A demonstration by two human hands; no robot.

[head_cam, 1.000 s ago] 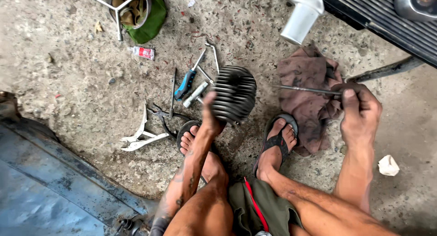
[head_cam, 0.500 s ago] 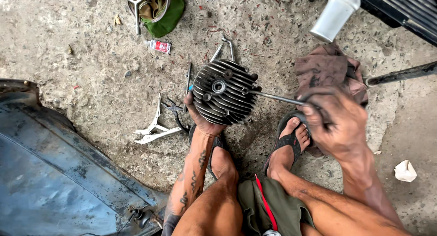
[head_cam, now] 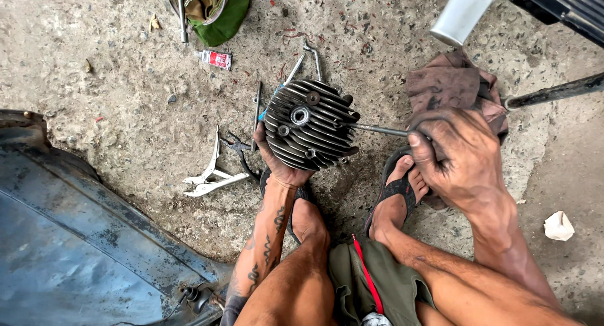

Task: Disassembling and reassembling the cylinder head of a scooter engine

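Since the earlier frames: finned cylinder head (head_cam: 309,125) lifted from the concrete floor (head_cam: 113,112) and turned face-up toward the camera; right hand (head_cam: 456,156) brought in from beside the rag, tool tip now at the part

- Left hand (head_cam: 277,165): closed around the lower left edge of the finned cylinder head, palm underneath, fingers hidden behind the fins; head held just above the floor, in front of the left foot
- Right hand: closed in a fist around the handle of a thin metal rod tool (head_cam: 380,130); shaft level, pointing left, tip touching the right edge of the cylinder head
- Cylinder head: dark, round, ribbed; central bore and several small bolt holes visible on the upturned face
- Brown rag (head_cam: 450,84): crumpled on the floor behind the right hand, partly covered by it
- Black sandals (head_cam: 396,187) on both feet; left one mostly hidden beneath the left wrist
- Locking pliers (head_cam: 211,175): light metal, lying on the floor left of the left hand, well apart from it
- Wrenches (head_cam: 302,62) and other hand tools: on the floor behind the cylinder head, partly hidden
- Small red-and-white tube (head_cam: 217,59): farther back on the floor
- Blue metal panel (head_cam: 69,238): at lower left, worn and dirty
- White crumpled paper (head_cam: 558,225): on the floor at far right
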